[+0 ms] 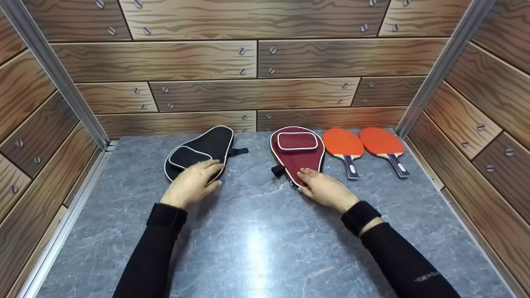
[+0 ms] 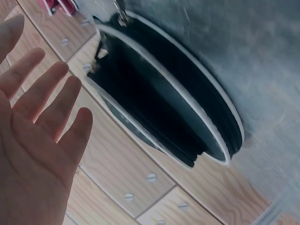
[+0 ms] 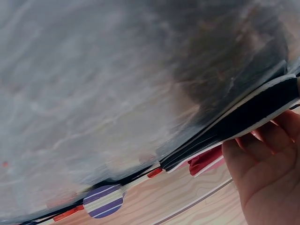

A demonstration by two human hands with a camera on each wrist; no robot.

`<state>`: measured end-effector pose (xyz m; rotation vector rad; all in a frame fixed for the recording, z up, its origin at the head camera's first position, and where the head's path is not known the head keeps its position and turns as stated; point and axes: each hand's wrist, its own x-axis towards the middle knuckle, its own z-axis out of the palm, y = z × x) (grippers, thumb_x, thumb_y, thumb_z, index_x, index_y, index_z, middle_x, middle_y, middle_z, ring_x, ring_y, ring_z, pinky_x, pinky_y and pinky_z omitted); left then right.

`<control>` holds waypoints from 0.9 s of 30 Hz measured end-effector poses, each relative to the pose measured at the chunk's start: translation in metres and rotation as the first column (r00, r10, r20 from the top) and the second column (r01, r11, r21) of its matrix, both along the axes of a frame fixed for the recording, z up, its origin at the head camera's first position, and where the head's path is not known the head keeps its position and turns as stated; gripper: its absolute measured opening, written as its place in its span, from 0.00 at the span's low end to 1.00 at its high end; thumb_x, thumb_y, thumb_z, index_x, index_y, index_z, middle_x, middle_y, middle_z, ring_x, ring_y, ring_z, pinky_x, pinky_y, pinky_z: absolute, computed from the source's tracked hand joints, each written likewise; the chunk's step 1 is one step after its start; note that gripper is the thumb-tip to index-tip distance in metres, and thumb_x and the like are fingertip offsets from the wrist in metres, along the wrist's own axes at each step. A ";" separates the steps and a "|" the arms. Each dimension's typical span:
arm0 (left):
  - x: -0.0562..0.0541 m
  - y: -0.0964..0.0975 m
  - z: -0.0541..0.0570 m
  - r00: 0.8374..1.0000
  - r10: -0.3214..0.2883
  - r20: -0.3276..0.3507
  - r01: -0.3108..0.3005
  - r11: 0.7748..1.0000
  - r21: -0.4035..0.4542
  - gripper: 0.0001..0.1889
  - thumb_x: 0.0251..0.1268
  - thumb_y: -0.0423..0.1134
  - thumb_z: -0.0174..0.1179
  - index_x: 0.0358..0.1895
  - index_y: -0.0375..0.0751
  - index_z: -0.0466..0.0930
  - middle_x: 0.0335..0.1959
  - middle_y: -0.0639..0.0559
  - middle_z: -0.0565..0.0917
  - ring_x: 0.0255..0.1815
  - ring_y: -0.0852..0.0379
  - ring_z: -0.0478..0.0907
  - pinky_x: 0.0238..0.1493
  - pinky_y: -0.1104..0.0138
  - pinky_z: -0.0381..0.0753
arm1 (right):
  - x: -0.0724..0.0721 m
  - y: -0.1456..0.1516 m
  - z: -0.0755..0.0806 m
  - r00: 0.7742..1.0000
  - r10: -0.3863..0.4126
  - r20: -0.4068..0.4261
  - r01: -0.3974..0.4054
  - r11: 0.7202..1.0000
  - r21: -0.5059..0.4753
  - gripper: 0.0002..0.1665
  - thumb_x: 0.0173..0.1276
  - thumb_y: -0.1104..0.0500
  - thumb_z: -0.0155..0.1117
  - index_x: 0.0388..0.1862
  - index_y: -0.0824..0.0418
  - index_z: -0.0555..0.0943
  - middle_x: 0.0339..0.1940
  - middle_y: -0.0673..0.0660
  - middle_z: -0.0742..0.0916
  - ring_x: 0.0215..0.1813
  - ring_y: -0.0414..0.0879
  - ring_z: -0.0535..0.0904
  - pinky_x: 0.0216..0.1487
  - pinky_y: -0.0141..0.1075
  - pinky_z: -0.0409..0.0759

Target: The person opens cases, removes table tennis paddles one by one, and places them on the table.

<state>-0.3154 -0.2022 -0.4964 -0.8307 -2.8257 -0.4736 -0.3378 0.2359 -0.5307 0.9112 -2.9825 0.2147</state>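
A black table tennis bat case (image 1: 211, 142) with white piping lies at the back left, tilted, its strap pointing right. My left hand (image 1: 193, 183) is over its near right edge with fingers extended. In the left wrist view the black case (image 2: 180, 101) gapes along its edge, and the fingers are apart from it there. My right hand (image 1: 328, 189) touches the narrow lower end of a red bat case (image 1: 297, 161), its fingers nearly straight on top. The red case has a white-edged pocket on its wide end and a short black strap at its left side.
Two table tennis bats with orange faces, the nearer-to-case bat (image 1: 343, 142) and the far right bat (image 1: 381, 142), lie right of the red case, handles toward me. The grey marbled table (image 1: 232, 248) is bounded by wood-patterned walls (image 1: 207, 62) behind and at both sides.
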 end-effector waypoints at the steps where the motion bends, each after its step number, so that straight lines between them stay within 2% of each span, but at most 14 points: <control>1: -0.003 -0.002 0.001 1.000 0.006 -0.003 -0.006 1.000 -0.001 0.29 0.85 0.41 0.70 0.82 0.35 0.81 0.83 0.31 0.82 0.85 0.28 0.80 0.90 0.36 0.76 | 0.000 0.000 0.000 1.000 -0.002 0.001 0.002 1.000 0.000 0.35 0.92 0.50 0.65 0.84 0.72 0.79 0.85 0.73 0.83 0.87 0.68 0.81 0.89 0.62 0.80; 6: -0.019 -0.013 0.007 0.999 0.028 -0.024 -0.028 1.000 -0.011 0.31 0.78 0.33 0.68 0.82 0.34 0.80 0.83 0.30 0.82 0.86 0.28 0.79 0.90 0.35 0.77 | 0.000 0.001 -0.001 1.000 -0.002 0.004 0.002 1.000 0.002 0.35 0.92 0.50 0.65 0.85 0.72 0.79 0.85 0.73 0.83 0.88 0.68 0.80 0.89 0.62 0.79; 12: -0.033 -0.029 0.014 0.998 0.048 0.030 -0.047 0.998 -0.041 0.37 0.68 0.32 0.66 0.84 0.35 0.80 0.84 0.31 0.81 0.88 0.28 0.77 0.90 0.34 0.75 | 0.001 0.000 -0.001 1.000 0.009 -0.005 -0.009 1.000 0.004 0.35 0.92 0.50 0.64 0.85 0.72 0.79 0.85 0.73 0.83 0.87 0.68 0.81 0.89 0.62 0.79; 17: -0.040 -0.039 0.017 0.996 0.082 0.035 -0.078 0.992 -0.103 0.45 0.57 0.25 0.64 0.86 0.35 0.77 0.86 0.30 0.79 0.90 0.26 0.73 0.92 0.32 0.72 | 0.002 -0.001 0.001 1.000 0.014 -0.003 -0.014 1.000 -0.002 0.34 0.92 0.50 0.64 0.84 0.72 0.79 0.84 0.73 0.84 0.87 0.68 0.81 0.89 0.61 0.79; 22: -0.042 -0.044 0.013 0.990 0.143 0.004 -0.140 0.976 -0.167 0.44 0.57 0.20 0.63 0.85 0.34 0.77 0.84 0.29 0.81 0.89 0.25 0.75 0.91 0.32 0.73 | 0.002 -0.001 0.001 1.000 0.014 -0.002 -0.014 1.000 0.004 0.34 0.92 0.50 0.64 0.84 0.72 0.80 0.84 0.73 0.84 0.87 0.68 0.81 0.89 0.62 0.79; 27: -0.043 -0.047 0.007 0.989 0.142 -0.040 -0.146 0.979 -0.144 0.40 0.59 0.18 0.64 0.81 0.32 0.81 0.79 0.29 0.85 0.83 0.25 0.80 0.86 0.30 0.78 | 0.001 -0.001 0.001 1.000 0.006 0.007 -0.006 1.000 0.008 0.34 0.93 0.50 0.63 0.84 0.72 0.79 0.84 0.73 0.84 0.87 0.67 0.81 0.90 0.61 0.79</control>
